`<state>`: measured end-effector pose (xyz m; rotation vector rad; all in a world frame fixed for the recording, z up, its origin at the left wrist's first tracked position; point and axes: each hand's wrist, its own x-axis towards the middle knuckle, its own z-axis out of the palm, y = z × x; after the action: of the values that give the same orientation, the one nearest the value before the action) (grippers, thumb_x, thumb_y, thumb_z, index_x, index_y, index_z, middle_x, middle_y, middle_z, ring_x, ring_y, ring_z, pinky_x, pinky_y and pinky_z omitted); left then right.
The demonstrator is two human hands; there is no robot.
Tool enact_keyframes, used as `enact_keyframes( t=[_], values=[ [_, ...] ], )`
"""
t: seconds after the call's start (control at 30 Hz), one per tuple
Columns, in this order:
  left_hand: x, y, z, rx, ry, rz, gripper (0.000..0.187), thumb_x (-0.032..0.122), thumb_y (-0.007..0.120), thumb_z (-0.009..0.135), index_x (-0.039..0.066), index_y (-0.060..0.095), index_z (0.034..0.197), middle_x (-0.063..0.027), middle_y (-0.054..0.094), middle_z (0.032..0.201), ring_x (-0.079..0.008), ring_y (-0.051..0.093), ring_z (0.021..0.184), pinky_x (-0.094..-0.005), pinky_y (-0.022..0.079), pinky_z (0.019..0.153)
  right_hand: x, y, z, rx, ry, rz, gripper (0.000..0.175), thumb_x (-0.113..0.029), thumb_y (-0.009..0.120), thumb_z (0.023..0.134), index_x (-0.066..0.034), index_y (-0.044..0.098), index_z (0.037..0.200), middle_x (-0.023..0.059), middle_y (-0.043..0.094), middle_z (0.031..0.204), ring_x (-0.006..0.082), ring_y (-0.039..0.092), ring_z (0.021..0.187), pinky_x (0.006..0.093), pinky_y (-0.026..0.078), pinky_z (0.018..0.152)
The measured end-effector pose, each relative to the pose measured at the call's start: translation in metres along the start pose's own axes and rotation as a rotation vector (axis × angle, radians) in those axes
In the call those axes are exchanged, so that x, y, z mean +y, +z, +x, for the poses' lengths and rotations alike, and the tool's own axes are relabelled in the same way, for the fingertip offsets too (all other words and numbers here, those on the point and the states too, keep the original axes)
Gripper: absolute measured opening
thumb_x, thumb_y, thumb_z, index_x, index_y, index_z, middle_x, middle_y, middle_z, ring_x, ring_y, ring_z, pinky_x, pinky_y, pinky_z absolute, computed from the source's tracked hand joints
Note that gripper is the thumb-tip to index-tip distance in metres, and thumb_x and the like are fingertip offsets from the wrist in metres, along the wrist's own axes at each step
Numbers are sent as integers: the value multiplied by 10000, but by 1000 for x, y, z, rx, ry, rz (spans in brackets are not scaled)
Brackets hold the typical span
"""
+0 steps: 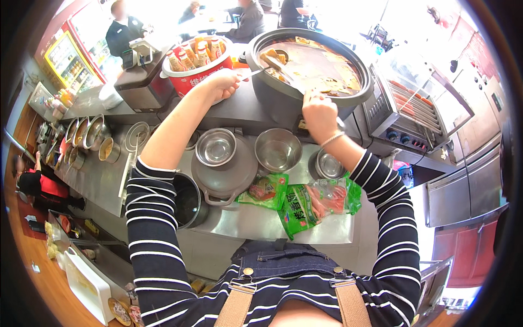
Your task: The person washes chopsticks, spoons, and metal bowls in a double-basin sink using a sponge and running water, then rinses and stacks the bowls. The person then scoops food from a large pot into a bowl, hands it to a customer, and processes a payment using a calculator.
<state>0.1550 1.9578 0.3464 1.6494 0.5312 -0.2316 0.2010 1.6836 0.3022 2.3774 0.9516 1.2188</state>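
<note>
A large grey electric pot (282, 110) stands on the raised counter, filled with brown broth and floating pieces of food. My left hand (224, 85) grips the thin metal handle of a ladle (282, 53) over the pot's left side. Pieces of food (269, 54) rest in and against the ladle's bowl. My right hand (320, 110) is closed around a long metal utensil (286, 75), probably tongs, whose far end touches that food. Bottled drinks (203, 55) fill a red and white bucket (192, 79) just beyond my left hand.
Below the counter are a lidded grey pot (224, 180), a steel basin (278, 150), a dark pot (190, 204) and green sausage packets (306, 204). A sausage roller grill (408, 110) stands right. A person (126, 30) is behind the payment terminal (143, 48); another (45, 184) works far left.
</note>
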Motion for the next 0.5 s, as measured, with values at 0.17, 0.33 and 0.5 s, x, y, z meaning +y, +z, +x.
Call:
enact_keyframes(
  t=[0.17, 0.33, 0.5],
  values=[
    [-7, 22, 2, 293, 301, 442, 243, 95, 376, 847, 87, 609, 916, 15, 496, 592, -77, 398, 420, -218, 319, 359, 82, 26, 13, -287, 167, 521, 264, -257, 541, 827, -29, 592, 948, 218, 628, 780, 279, 642, 651, 405, 494, 518],
    [-3, 30, -19, 842, 753, 1586, 144, 116, 541, 743, 58, 656, 807, -152, 644, 703, -261, 657, 670, -376, 522, 561, 121, 37, -7, -744, 710, 1699, 231, -290, 530, 895, -67, 575, 934, -14, 471, 595, 60, 407, 411, 184, 314, 360],
    [0, 28, -66, 929, 704, 1453, 152, 125, 511, 777, 56, 640, 818, -137, 646, 707, -277, 655, 662, -382, 523, 545, 130, 20, -42, -969, 918, 2274, 293, -260, 447, 936, -33, 527, 1105, 27, 524, 652, 61, 417, 417, 182, 317, 361]
  ],
)
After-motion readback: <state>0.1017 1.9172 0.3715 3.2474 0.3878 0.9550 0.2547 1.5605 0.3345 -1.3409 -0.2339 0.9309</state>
